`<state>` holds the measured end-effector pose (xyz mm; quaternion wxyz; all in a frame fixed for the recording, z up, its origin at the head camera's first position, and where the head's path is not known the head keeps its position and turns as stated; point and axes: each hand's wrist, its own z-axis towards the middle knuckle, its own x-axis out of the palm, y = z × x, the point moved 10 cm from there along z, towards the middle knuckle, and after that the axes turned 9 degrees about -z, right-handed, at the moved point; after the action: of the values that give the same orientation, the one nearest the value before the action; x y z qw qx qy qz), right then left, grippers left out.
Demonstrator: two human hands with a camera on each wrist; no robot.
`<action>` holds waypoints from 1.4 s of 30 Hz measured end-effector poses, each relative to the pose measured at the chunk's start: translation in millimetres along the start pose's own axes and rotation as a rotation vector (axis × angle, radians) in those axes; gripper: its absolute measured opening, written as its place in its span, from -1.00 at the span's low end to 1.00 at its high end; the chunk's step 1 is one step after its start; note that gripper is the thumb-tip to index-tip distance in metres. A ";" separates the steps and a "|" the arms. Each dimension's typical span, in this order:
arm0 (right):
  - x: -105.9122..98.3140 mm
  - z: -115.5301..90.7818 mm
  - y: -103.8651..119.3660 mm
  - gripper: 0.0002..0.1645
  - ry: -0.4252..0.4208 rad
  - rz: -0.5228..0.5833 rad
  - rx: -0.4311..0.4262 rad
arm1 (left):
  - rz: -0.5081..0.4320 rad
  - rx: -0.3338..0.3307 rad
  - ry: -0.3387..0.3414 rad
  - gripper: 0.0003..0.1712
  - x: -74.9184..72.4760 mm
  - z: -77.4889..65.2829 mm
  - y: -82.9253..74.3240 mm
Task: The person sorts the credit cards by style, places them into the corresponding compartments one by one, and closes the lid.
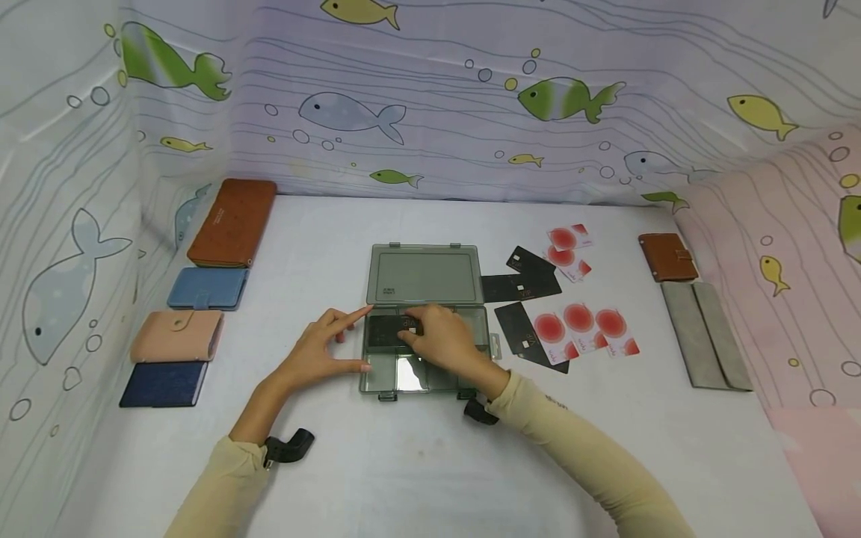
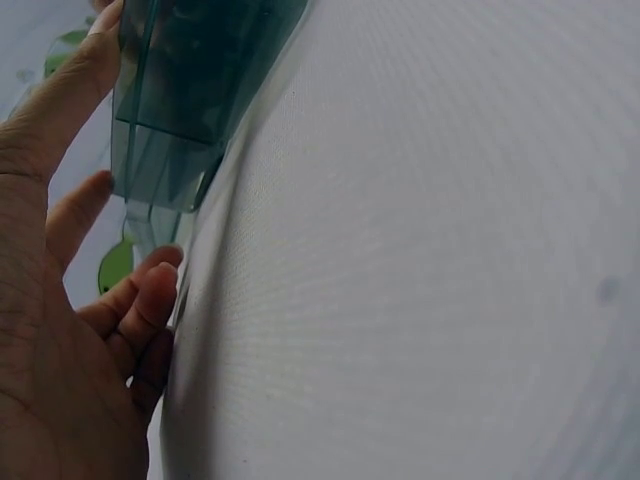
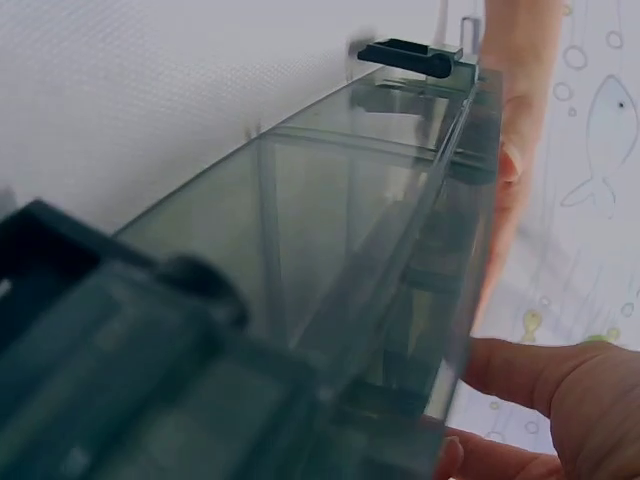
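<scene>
A grey-green clear plastic compartment box (image 1: 379,373) lies with its lid (image 1: 424,275) folded back on the white cloth. My right hand (image 1: 447,344) reaches over the box and grips a black card (image 1: 386,331) marked VIP, which lies along the upper left compartments. Its thumb is on the card's right end; the other fingertips are hidden in the head view. At the box's left side, my left hand (image 1: 306,355) spreads its thumb and index finger against the edge. The left wrist view shows the box wall (image 2: 165,160) beside those extended fingers.
Right of the box lie several black cards (image 1: 514,332) and red-and-white cards (image 1: 580,326). A brown wallet (image 1: 232,223), blue wallet (image 1: 208,288), pink wallet (image 1: 176,336) and navy booklet (image 1: 163,385) line the left. A small brown wallet (image 1: 666,256) and grey wallet (image 1: 705,336) lie far right.
</scene>
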<state>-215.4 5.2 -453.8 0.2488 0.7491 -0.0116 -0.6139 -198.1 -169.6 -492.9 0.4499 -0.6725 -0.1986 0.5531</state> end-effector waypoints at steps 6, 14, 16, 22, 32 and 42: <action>-0.7 -1.3 3.9 -0.40 0.033 -0.036 -0.013 | 0.004 -0.004 -0.004 0.10 0.2 -0.3 0.9; -8.2 -3.9 -2.1 -0.40 0.047 0.074 -0.022 | -0.001 -0.007 -0.001 0.10 1.1 -1.0 1.3; -12.9 -6.1 -8.1 -0.42 0.035 0.112 -0.007 | -0.003 -0.007 0.000 0.11 1.6 -0.9 1.6; -45.2 -26.5 -46.6 -0.54 -0.136 0.211 0.042 | -0.013 -0.003 -0.002 0.12 2.4 -0.4 2.5; -54.3 -72.7 -159.4 -0.55 -0.301 0.210 0.253 | -0.004 0.023 -0.010 0.11 1.2 -0.6 -0.7; -34.8 -92.6 -190.1 -0.31 -0.192 -0.007 0.421 | 0.007 0.013 -0.016 0.13 2.2 -1.2 -0.5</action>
<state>-193.0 216.1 -484.2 0.0825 0.7228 -0.1604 -0.6671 -196.2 -168.2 -493.9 0.4508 -0.6658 -0.1964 0.5612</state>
